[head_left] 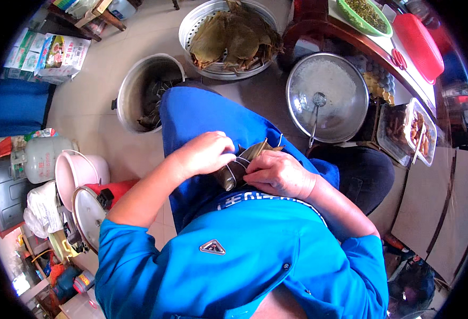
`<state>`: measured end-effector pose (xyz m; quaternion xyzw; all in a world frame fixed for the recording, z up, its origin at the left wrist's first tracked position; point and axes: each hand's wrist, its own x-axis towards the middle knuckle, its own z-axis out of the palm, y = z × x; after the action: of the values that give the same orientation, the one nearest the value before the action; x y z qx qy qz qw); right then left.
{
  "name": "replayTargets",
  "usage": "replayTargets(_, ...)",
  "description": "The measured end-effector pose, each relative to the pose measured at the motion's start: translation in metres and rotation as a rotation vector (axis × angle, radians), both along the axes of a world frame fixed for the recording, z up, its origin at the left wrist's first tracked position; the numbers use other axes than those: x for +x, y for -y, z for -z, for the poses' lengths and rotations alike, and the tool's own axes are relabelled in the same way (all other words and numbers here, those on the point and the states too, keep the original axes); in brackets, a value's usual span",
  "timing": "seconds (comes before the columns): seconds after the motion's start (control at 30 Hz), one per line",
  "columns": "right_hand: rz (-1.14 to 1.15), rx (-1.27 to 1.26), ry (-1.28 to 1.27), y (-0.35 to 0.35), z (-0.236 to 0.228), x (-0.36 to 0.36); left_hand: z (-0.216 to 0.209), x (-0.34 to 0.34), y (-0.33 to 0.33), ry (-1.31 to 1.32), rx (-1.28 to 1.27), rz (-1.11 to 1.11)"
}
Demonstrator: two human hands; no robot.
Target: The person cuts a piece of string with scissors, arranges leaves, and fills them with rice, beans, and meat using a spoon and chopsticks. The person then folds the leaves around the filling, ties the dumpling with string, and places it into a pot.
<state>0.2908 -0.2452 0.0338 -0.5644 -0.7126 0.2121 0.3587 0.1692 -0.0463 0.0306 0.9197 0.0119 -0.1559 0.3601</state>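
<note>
A leaf-wrapped rice dumpling point(226, 177) rests on the blue apron point(202, 119) over my lap, between my two hands. White string point(240, 159) runs across its leaves. My right hand point(279, 173) is closed round the dumpling's right side, with leaf tips poking out above the knuckles. My left hand point(208, 153) is closed in a pinch at the dumpling's upper left, where the string reaches its fingers. The fingertips of both hands are partly hidden.
Ahead stands a perforated metal steamer point(187, 37) piled with leaves point(234, 37). A deep pot point(125, 95) holds dark wrapped bundles. At right are a steel basin point(297, 106) of white rice with a ladle point(315, 119), and a plastic tub point(431, 133). A pink bucket point(82, 173) is left.
</note>
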Motion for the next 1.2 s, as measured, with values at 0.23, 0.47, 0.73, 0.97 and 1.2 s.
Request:
replayTargets(0.23, -0.041, 0.059, -0.023, -0.004, 0.010, 0.002, 0.011, -0.012, 0.006, -0.013, -0.058, -0.001)
replayTargets(0.47, -0.079, 0.037, 0.049, -0.003, 0.008, 0.002, 0.013, -0.017, 0.009, 0.127, 0.000, 0.020)
replayTargets(0.73, -0.125, -0.029, -0.082, 0.000, 0.012, -0.001, 0.004, -0.021, 0.013, -0.058, -0.313, -0.290)
replayTargets(0.97, -0.173, -0.064, -0.072, -0.005, 0.015, -0.002, -0.056, 0.010, 0.001, 0.165, -0.141, -0.240)
replayTargets(1.2, -0.121, -0.065, -0.103, -0.002, 0.018, 0.000, -0.052, -0.011, -0.001, 0.062, 0.212, -0.051)
